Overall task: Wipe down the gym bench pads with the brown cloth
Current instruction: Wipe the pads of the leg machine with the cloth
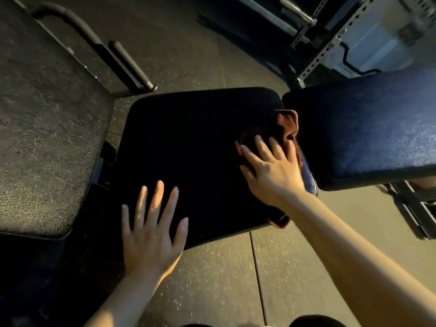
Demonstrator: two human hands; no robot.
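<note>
A black seat pad (pixel 188 142) fills the middle of the head view. A longer back pad (pixel 368 128) adjoins it on the right. The brown cloth (pixel 287 123) lies on the seat pad's right side, by the gap between the pads, and one corner of it hangs over the near edge. My right hand (pixel 271 171) presses flat on the cloth with fingers spread. My left hand (pixel 151 230) rests flat on the seat pad's near left edge, fingers straight and spread, holding nothing.
Another bench pad (pixel 42 138) stands at the left, with a black handle bar (pixel 127 62) behind it. A perforated metal rack upright (pixel 330 43) and a white container (pixel 377 43) are at the back right. Speckled rubber flooring (pixel 224 279) lies below.
</note>
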